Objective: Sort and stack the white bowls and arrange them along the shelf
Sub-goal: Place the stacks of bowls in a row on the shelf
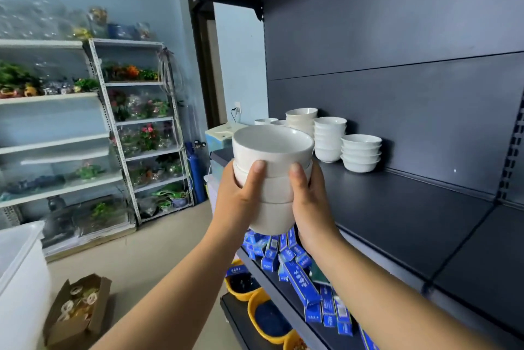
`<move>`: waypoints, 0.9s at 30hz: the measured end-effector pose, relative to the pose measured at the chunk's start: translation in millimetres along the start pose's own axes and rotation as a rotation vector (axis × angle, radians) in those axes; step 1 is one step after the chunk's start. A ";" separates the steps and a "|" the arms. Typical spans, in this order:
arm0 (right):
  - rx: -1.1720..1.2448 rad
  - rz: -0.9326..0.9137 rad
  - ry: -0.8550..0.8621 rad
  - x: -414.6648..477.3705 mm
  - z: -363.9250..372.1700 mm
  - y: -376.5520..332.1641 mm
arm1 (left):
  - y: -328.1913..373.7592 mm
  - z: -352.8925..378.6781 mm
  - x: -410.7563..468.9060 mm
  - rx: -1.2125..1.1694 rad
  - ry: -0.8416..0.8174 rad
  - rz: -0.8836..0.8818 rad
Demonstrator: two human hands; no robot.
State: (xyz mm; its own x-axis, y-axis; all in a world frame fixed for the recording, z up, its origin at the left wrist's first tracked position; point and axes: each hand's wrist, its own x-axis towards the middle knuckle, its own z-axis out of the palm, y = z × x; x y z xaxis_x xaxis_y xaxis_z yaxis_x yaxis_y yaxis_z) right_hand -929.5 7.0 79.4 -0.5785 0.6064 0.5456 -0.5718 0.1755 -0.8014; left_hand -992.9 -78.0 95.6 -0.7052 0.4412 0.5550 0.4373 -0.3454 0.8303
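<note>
Both hands, left hand (241, 196) and right hand (310, 202), are clasping a nested stack of glossy white ceramic bowls (272, 174) from opposite sides, steadying it in the air off the dark metal shelf (397, 208), with the shelved white bowl stacks (330, 138) sitting toward one o'clock.

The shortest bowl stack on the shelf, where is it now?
Head view, right of centre: the shortest stack stands on the shelf near the back panel, just right of a taller stack.
</note>
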 end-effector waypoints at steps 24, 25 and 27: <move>-0.426 0.015 0.715 144.5 -196.6 94.0 | -191.0 230.7 162.4 -0.323 -0.705 -0.160; -0.431 0.012 0.753 146.9 -202.0 93.7 | -194.3 240.0 166.3 -0.340 -0.741 -0.168; -0.456 0.006 0.801 152.4 -211.2 94.8 | -201.4 255.7 173.4 -0.389 -0.794 -0.188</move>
State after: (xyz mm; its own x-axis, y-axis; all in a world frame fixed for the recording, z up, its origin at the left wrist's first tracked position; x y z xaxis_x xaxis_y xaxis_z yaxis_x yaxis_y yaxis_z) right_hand -949.0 279.9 34.7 0.0922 0.9341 0.3448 -0.1873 0.3563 -0.9154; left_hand -1060.5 279.8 37.5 -0.0905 0.9107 0.4030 0.0320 -0.4018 0.9152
